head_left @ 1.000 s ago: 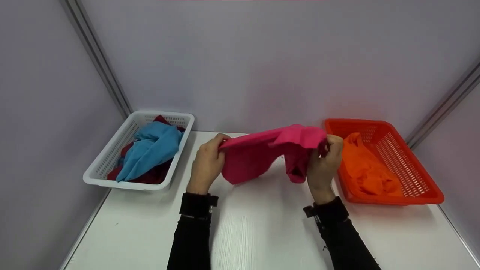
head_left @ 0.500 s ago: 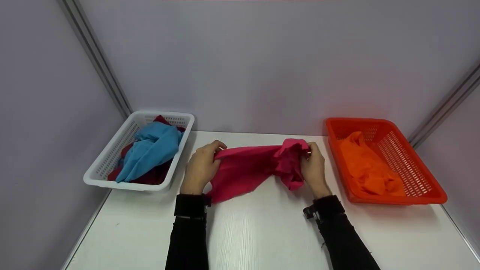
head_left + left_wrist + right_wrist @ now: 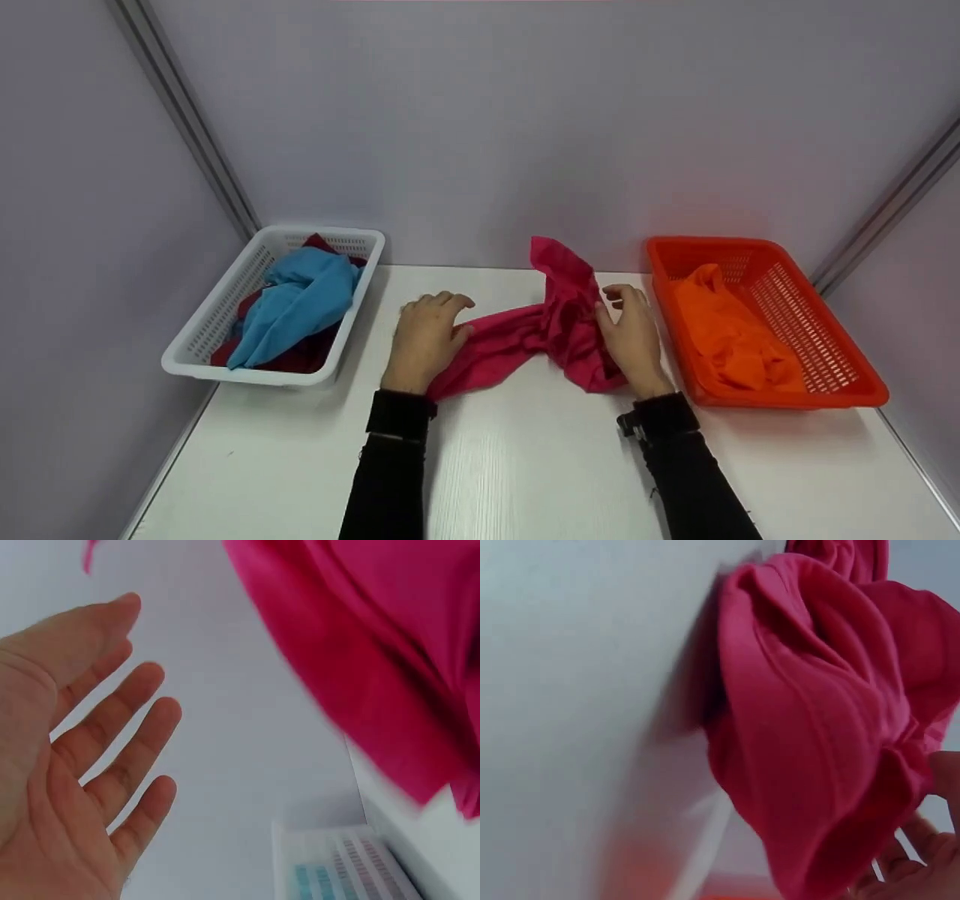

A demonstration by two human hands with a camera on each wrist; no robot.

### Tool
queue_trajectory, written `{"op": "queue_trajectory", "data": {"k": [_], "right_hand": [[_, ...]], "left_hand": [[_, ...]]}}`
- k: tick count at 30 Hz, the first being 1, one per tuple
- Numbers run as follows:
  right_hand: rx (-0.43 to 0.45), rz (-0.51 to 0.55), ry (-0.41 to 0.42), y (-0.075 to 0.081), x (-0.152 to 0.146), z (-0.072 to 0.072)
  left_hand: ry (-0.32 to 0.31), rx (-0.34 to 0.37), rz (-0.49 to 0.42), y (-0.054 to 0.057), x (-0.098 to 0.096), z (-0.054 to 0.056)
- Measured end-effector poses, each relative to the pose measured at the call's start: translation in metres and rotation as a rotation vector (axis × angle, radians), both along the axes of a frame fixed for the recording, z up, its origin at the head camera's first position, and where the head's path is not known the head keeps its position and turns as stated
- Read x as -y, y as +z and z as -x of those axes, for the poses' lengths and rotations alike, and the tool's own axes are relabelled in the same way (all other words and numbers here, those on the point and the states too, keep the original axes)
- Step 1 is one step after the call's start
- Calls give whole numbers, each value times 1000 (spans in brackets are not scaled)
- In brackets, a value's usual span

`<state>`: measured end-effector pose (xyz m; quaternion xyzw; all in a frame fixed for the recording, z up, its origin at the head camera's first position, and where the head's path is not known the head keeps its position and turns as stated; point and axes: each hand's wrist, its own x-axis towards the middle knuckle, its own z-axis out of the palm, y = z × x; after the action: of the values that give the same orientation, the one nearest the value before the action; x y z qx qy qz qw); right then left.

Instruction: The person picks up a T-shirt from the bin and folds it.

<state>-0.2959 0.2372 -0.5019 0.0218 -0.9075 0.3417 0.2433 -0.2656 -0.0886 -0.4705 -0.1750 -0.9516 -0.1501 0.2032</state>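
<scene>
A crumpled pink garment (image 3: 566,322) with a stitched seam lies bunched over the white table, one flap sticking up at the back. My left hand (image 3: 426,337) is over its left end in the head view. In the left wrist view the left hand (image 3: 90,727) has spread fingers, nothing between them, and stands apart from the pink fabric (image 3: 360,667). My right hand (image 3: 631,334) is beside the bunched right end, thumb and fingers parted. In the right wrist view its fingers (image 3: 919,847) show partly behind the hanging folds (image 3: 810,705), the thumb right at the cloth.
On the left stands a white plastic basket (image 3: 187,367) holding a blue cloth (image 3: 307,292) and dark red cloth (image 3: 315,352). A red-orange basket (image 3: 832,337) with an orange cloth (image 3: 735,337) in it stands close to the right hand. Grey panels (image 3: 480,135) enclose the table.
The pink garment was held stretched between both hands, then lowered toward the table. Now the hands have loosened from it, and a flap has swung up at the back.
</scene>
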Motion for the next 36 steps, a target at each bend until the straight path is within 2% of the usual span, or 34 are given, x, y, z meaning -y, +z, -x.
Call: {"op": "queue_trajectory", "data": {"k": [3,6,9,12,16,20,26,31,36], "right_hand": [[-4,-45,0,9,-1,-6],[41,-106,2,13,-1,-10],[121,-194,57,11,1,-12],[156,-329,114,4,6,-12],[82,-423,122,-3,15,-10],[18,-379,73,-6,22,-6],[-14,-375,8,-4,20,-2],[-63,-207,6,14,9,-3],[-116,77,71,45,-5,-14]], "left_hand": [[-43,95,31,-4,-13,-3],[-70,242,54,-12,-20,-7],[-78,401,54,-21,-23,-10],[-76,501,55,-29,-22,-12],[-60,529,58,-35,-21,-12],[-48,545,57,-37,-21,-12],[-41,525,46,-40,-22,-10],[-19,504,27,-44,-17,-6],[17,511,-1,-46,-6,-2]]}}
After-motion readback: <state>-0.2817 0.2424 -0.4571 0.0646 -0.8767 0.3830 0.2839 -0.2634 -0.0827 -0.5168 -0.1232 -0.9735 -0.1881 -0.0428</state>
